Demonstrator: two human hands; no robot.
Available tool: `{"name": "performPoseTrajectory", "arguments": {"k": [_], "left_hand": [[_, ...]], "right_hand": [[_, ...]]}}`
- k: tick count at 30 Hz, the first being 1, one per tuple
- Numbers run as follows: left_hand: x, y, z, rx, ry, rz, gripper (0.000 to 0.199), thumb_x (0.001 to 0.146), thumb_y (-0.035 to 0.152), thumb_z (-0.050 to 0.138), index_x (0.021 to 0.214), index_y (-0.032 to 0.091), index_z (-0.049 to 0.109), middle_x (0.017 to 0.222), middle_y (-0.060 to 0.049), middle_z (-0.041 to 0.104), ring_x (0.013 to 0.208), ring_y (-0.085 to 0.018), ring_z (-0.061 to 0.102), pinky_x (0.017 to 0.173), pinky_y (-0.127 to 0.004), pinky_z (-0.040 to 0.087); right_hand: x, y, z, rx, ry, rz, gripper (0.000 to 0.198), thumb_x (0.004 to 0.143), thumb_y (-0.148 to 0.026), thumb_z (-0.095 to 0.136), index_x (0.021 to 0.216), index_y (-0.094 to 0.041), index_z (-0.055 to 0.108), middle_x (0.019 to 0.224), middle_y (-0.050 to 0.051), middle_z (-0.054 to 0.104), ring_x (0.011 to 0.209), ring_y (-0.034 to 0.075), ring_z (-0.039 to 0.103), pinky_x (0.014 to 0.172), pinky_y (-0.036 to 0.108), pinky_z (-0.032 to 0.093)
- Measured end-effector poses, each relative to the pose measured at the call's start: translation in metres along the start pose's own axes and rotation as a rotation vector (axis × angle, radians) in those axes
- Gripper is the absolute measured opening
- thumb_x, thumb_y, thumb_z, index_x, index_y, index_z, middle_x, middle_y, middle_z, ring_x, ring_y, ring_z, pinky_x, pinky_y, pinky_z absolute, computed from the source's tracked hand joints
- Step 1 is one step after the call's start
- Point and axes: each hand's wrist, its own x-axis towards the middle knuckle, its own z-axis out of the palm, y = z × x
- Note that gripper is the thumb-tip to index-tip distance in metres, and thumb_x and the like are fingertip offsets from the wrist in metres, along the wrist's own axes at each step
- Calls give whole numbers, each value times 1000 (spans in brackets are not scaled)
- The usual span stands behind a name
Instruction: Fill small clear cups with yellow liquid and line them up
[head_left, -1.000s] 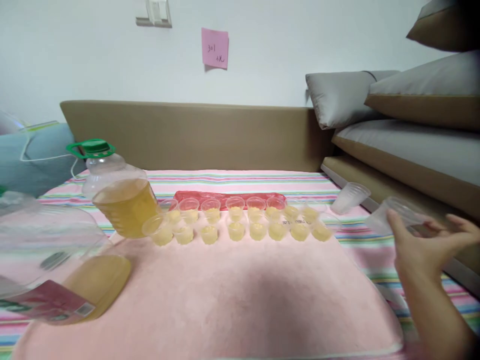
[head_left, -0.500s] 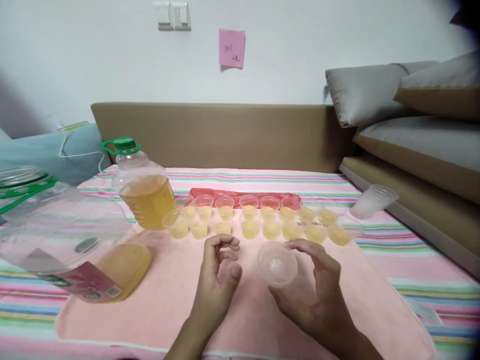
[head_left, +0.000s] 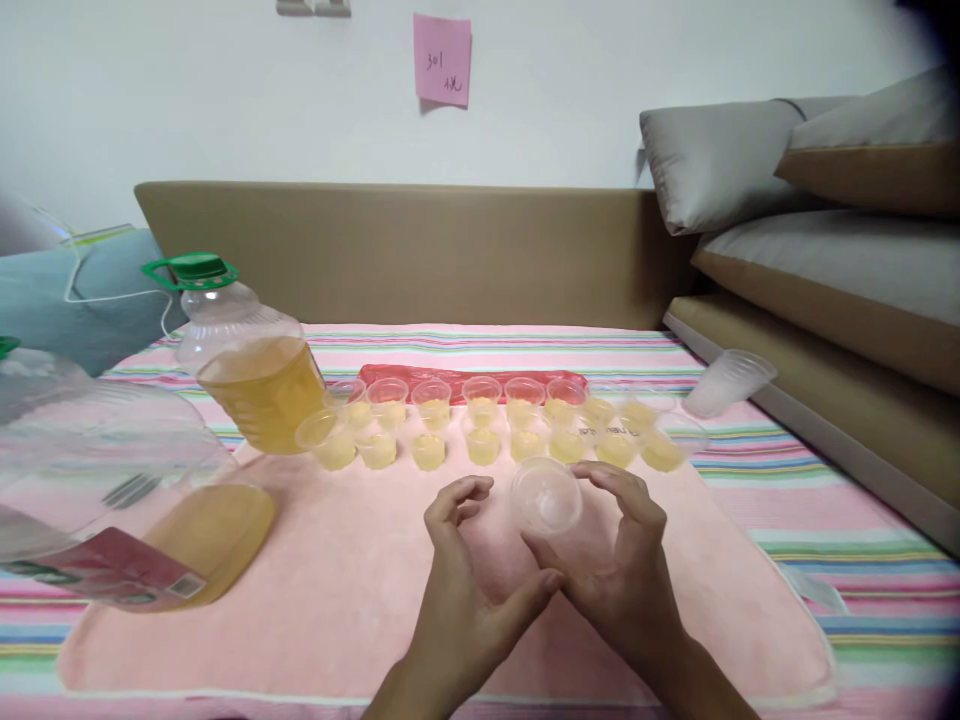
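Note:
A clear plastic cup, seen from above and with no liquid visible in it, is held at its right side by my right hand, fingertips at the far rim and thumb at the near side. My left hand curves open on the cup's left, fingers apart from it; its thumb reaches across to the right thumb. Just beyond stand two rows of small clear cups holding yellow contents, on a pink cloth.
At left are a large clear jug with amber liquid and a green-capped bottle of similar liquid. Behind the cups lies a red plastic bag. A stack of nested cups lies at right, near piled cushions.
My left hand has moved right and its thumb now meets my right thumb. The cup has moved slightly away toward the rows with my right hand. The view has shifted a little.

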Motion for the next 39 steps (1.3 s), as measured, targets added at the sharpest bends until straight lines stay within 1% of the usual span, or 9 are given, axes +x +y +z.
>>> {"name": "performPoseTrajectory", "arguments": {"k": [3, 6, 8, 10, 13, 17, 22, 29, 39], "left_hand": [[-1, 1, 3, 15, 13, -8, 80, 85, 53, 82, 143, 37, 28, 141, -9, 40, 133, -33, 47, 112, -65, 42], [2, 2, -3, 40, -8, 34, 83, 86, 53, 81, 146, 35, 26, 145, -11, 38, 138, -34, 44, 115, -67, 40], [6, 4, -11, 65, -85, 77, 89, 85, 53, 82, 149, 34, 23, 149, -13, 34, 145, -37, 38, 119, -68, 37], [11, 6, -22, 92, -211, 101, 96, 84, 51, 84, 152, 34, 18, 153, -14, 29, 150, -38, 31, 121, -69, 34], [16, 10, -34, 123, -333, 113, 100, 84, 41, 84, 154, 36, 13, 158, -14, 24, 153, -38, 26, 123, -71, 31], [20, 12, -40, 157, -329, 157, 92, 84, 29, 78, 151, 38, 15, 153, -12, 28, 149, -36, 29, 123, -71, 32], [21, 12, -41, 191, -321, 201, 87, 84, 26, 76, 149, 37, 18, 145, -11, 33, 140, -35, 35, 118, -68, 37], [24, 13, -44, 256, -361, 231, 85, 81, 22, 76, 147, 34, 24, 142, -9, 37, 141, -33, 32, 121, -65, 33], [25, 13, -46, 285, -357, 246, 87, 75, 16, 74, 146, 33, 26, 140, -9, 39, 138, -32, 35, 120, -60, 36]], "right_hand": [[0, -2, 0, -11, -3, -54, 65, 101, -20, 74, 153, -26, 37, 134, 15, 49, 118, 37, 52, 97, 62, 45], [2, -3, -1, 26, -57, -93, 67, 100, -17, 73, 155, -27, 36, 136, 15, 48, 120, 37, 51, 97, 61, 45], [3, -4, -3, 74, -114, -107, 67, 100, -16, 71, 155, -26, 35, 138, 15, 48, 122, 37, 50, 99, 60, 45], [4, -6, -4, 116, -164, -111, 64, 100, -15, 68, 154, -25, 35, 139, 15, 47, 124, 36, 49, 101, 59, 44], [3, -6, -3, 144, -214, -107, 64, 99, -13, 66, 153, -23, 35, 141, 15, 45, 126, 36, 48, 103, 58, 45], [1, -6, 0, 149, -254, -100, 67, 95, -10, 70, 152, -22, 36, 142, 16, 45, 128, 36, 48, 105, 57, 43], [0, -6, 1, 158, -291, -100, 64, 95, -7, 65, 151, -21, 37, 143, 15, 46, 128, 35, 47, 106, 57, 41], [-2, -6, 0, 151, -314, -98, 63, 95, -6, 64, 151, -21, 38, 142, 14, 46, 129, 35, 47, 105, 56, 42], [-2, -5, -1, 137, -348, -104, 60, 97, -8, 61, 151, -20, 39, 142, 14, 46, 131, 34, 46, 108, 57, 41]]}}
